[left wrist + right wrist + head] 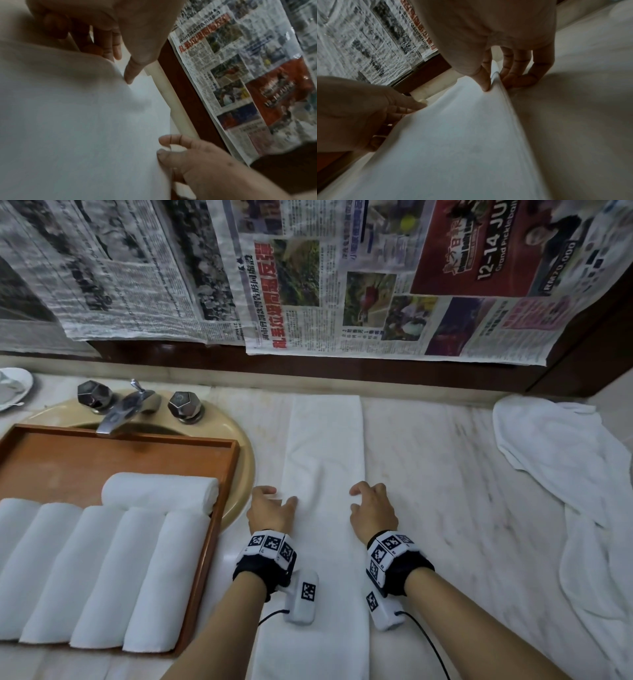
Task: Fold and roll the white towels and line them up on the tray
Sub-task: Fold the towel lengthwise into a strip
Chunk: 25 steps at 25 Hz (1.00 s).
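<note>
Since the folded towel (325, 474) runs lengthwise away from me on the worktop (445, 474), my left hand (270, 513) and right hand (373, 513) each pinch 1 long edge, equally near.

Pale veined marble countertop (445, 460), beige oval sink set in at left.
On it: long folded white towel strip (325, 440) mid-counter, crumpled white towel (555, 440) at right, brown wooden tray (219, 508) over sink rim, white dish (20, 385) far left.
</note>
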Each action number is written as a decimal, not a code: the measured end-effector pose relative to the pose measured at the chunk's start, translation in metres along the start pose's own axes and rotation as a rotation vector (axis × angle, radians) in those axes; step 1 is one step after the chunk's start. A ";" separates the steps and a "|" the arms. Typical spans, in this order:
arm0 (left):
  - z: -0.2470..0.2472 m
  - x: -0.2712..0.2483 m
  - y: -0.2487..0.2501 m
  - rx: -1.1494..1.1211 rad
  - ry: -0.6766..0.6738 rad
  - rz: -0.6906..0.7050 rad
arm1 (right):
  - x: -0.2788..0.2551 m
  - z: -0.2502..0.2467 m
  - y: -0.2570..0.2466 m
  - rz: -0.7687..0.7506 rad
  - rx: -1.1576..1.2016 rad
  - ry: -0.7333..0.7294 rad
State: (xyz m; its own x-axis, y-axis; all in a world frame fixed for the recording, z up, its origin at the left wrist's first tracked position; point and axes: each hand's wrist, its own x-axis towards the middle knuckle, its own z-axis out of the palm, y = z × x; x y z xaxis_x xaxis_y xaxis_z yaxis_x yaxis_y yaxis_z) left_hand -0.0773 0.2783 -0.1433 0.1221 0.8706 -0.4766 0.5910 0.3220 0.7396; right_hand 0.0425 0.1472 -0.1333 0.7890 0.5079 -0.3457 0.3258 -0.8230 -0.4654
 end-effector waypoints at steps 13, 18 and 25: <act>0.045 0.009 0.034 0.491 -0.187 0.691 | 0.055 -0.008 -0.009 -0.246 -0.313 -0.075; 0.054 0.037 0.038 0.763 -0.226 0.278 | 0.061 -0.005 -0.001 -0.291 -0.394 -0.229; 0.087 0.060 0.091 0.878 -0.567 0.696 | 0.062 -0.002 0.000 -0.281 -0.442 -0.211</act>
State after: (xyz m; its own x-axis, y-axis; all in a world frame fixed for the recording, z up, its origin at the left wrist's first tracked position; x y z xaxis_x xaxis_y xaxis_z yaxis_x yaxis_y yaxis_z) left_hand 0.0532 0.3275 -0.1460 0.8176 0.4033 -0.4110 0.5672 -0.6868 0.4544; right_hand 0.0925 0.1785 -0.1530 0.5341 0.7254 -0.4342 0.7315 -0.6540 -0.1928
